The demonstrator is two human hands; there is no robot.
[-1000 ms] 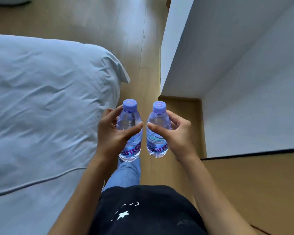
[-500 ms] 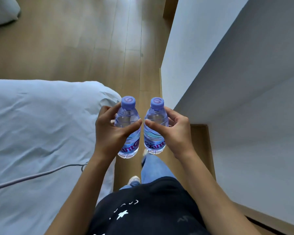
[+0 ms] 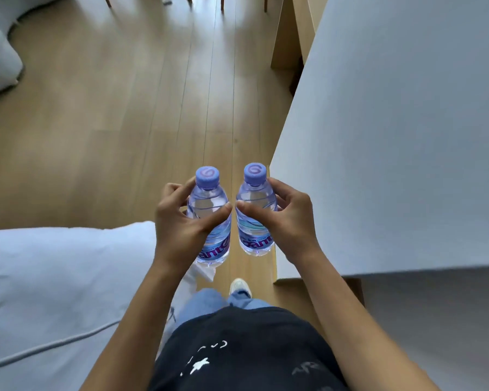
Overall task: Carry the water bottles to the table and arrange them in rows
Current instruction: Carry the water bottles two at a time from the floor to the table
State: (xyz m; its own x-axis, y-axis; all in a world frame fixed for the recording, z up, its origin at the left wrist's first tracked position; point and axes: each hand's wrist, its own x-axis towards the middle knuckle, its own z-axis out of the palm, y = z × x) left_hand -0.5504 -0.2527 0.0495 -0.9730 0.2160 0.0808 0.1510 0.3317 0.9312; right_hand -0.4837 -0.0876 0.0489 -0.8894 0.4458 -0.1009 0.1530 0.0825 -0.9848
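Head view: left hand point(image 3: 181, 224) wrapped round one clear plastic purple-capped water bottle point(image 3: 209, 218), right hand point(image 3: 291, 218) round its twin point(image 3: 254, 213); held upright, side by side, over wooden floor point(image 3: 124, 122), probably for easy carrying; no worktop visible.

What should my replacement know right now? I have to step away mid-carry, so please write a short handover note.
Left hand: grips the left bottle round its body, upright, cap on.
Right hand: grips the right bottle the same way, upright, cap on.
Both bottles are in the air, side by side but apart, above the wooden floor, between the bed and a white surface on the right.
Done: two bottles picked up.
Left: no table is clearly in view; carry them there, set them down and line them up in rows.
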